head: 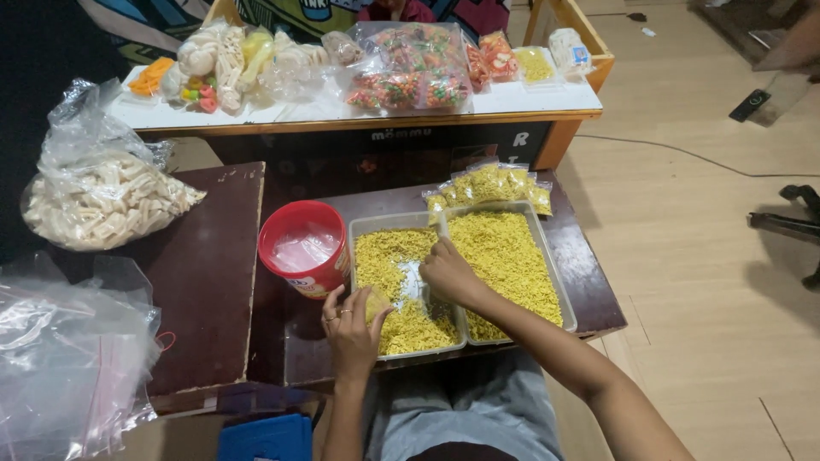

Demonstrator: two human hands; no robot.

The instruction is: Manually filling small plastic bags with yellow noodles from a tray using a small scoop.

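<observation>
Two shallow grey trays of yellow noodle snack sit side by side on a dark low table, the left tray [363, 224] and the right tray [547, 256]. My left hand [352, 327], with rings, holds a small clear bag [376, 303] over the left tray's near edge. My right hand [450, 273] reaches into the left tray, fingers cupped in the yellow snack [389, 252]. A red tub [301, 248] lined with clear plastic stands just left of the trays.
Several filled small bags of yellow snack [491, 185] lie behind the trays. A big bag of white crackers [98, 201] and empty clear bags [68, 350] are at left. A white-topped counter [530, 98] with assorted snack bags stands behind.
</observation>
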